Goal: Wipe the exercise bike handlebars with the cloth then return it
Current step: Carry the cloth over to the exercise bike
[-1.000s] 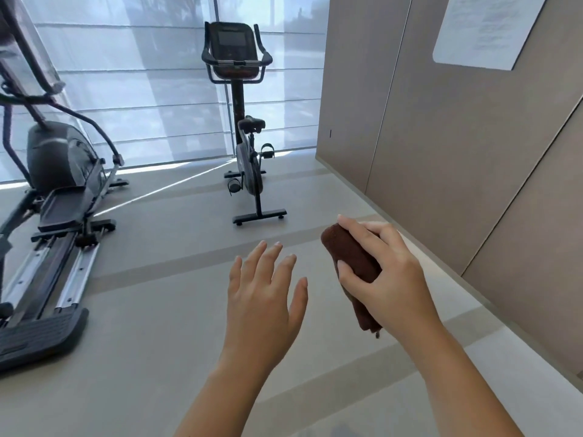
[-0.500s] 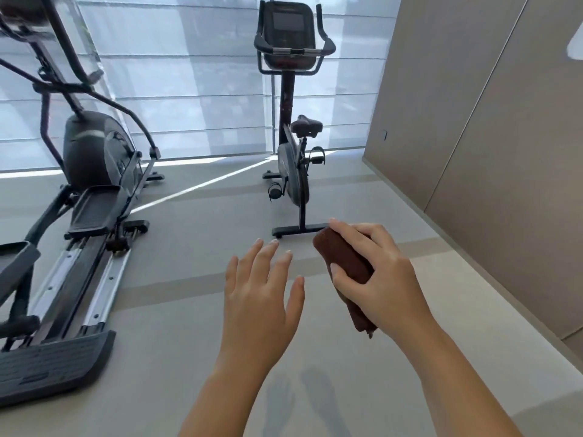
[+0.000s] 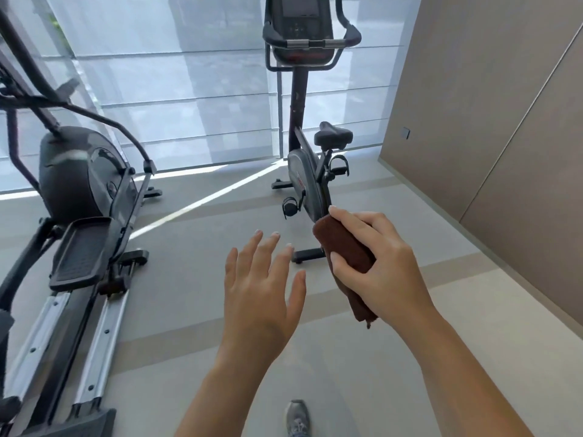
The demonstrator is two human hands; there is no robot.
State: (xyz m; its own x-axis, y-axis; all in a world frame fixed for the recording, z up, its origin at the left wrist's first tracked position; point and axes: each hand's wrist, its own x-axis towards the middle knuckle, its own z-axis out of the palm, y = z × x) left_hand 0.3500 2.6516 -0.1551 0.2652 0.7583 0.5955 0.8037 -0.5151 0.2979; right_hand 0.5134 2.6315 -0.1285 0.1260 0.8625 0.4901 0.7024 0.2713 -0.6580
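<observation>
A black exercise bike (image 3: 307, 181) stands ahead by the window, its black handlebars (image 3: 310, 43) and console high at the top of the view. My right hand (image 3: 375, 266) grips a folded dark brown cloth (image 3: 344, 247), held in the air in front of the bike's rear base, well below the handlebars. My left hand (image 3: 262, 279) floats beside it with fingers straight and spread, holding nothing.
A large black elliptical trainer (image 3: 79, 197) fills the left side, its rails reaching toward me. A beige panelled wall (image 3: 492, 121) runs along the right. Grey floor lies between the two machines. My grey shoe (image 3: 296, 417) shows at the bottom.
The view has drawn closer to the bike, which now looms larger and higher. Both hands keep the same pose, the right still holding the cloth.
</observation>
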